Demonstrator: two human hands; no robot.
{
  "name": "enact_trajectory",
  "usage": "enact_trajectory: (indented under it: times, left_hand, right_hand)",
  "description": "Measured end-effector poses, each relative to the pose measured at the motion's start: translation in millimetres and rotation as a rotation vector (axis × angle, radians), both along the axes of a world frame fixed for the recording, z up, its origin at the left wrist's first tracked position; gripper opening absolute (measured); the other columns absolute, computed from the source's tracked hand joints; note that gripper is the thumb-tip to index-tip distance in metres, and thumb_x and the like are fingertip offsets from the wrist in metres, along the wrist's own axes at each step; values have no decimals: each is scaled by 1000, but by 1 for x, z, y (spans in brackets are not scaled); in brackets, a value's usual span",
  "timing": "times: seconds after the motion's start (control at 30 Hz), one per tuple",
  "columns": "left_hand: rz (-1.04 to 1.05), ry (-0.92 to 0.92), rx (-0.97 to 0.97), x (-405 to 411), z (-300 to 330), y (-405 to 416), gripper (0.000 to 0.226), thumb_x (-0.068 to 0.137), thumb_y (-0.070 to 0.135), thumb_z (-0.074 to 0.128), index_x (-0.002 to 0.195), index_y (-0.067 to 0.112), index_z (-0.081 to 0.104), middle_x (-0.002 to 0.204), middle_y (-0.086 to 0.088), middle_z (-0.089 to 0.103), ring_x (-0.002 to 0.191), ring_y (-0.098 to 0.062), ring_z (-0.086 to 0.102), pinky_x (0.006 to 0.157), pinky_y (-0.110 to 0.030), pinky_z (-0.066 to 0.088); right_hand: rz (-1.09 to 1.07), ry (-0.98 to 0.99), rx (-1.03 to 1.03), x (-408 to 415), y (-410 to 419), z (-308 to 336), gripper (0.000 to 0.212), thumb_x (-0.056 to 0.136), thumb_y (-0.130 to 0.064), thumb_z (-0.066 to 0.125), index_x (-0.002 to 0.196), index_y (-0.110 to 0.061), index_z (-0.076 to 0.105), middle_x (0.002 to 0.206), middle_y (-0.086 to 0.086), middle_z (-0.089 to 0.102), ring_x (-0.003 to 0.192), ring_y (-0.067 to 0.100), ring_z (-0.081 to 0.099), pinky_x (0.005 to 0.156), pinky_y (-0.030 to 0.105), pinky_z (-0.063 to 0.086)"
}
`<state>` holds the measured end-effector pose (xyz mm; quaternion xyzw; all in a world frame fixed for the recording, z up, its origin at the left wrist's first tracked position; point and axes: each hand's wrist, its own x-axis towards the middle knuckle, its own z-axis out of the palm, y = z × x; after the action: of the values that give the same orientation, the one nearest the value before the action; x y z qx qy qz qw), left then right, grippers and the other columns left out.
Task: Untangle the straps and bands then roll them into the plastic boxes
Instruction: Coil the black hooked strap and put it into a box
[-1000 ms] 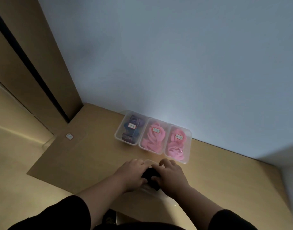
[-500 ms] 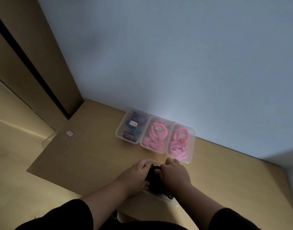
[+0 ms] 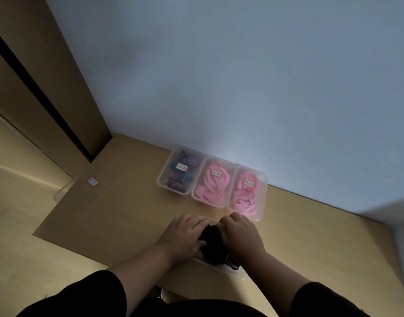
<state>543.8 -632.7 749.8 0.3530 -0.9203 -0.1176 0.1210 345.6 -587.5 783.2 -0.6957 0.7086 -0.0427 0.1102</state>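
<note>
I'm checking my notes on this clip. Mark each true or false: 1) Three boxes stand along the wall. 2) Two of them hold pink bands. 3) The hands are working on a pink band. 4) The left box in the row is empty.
1) True: three boxes in a row.
2) True: pink bands fill the middle and right ones.
3) False: left hand and right hand hold a black strap.
4) False: it holds dark straps.

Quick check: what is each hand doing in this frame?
Left hand: fingers curled on the black strap bundle, holding it.
Right hand: fingers curled over the same bundle, gripping it.
</note>
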Motion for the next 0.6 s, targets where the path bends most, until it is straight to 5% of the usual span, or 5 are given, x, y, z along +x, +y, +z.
enact_trajectory:
  times: [0.13, 0.43, 0.6]
  left_hand:
    - [36, 80, -25, 17, 10, -11, 46, 81, 47, 49, 116, 21, 60, 109, 1, 63, 96, -19, 53, 84, -29, 51]
    - [119, -8, 72, 92, 18, -35, 46, 84, 42, 49, 116, 16, 69, 114, -2, 68, 104, -21, 64, 97, -31, 50]
    - [223, -32, 89, 152, 25, -50, 46, 85, 42, 47, 112, 15, 72, 110, -2, 70, 101, -21, 67, 89, -33, 56]
  right_hand:
    - [-52, -97, -44, -2, -14, 25, 29, 103, -33, 48, 93, -14, 68, 88, 3, 62, 82, 24, 57, 70, 35, 46]
    - [203, -37, -72, 76, -72, 56, 29, 102, -35, 44, 93, -17, 65, 90, 0, 62, 84, 20, 58, 67, 34, 49]
    - [283, -66, -27, 136, -105, 61, 29, 104, -33, 42, 108, -18, 66, 104, 0, 64, 97, 21, 61, 78, 30, 48]
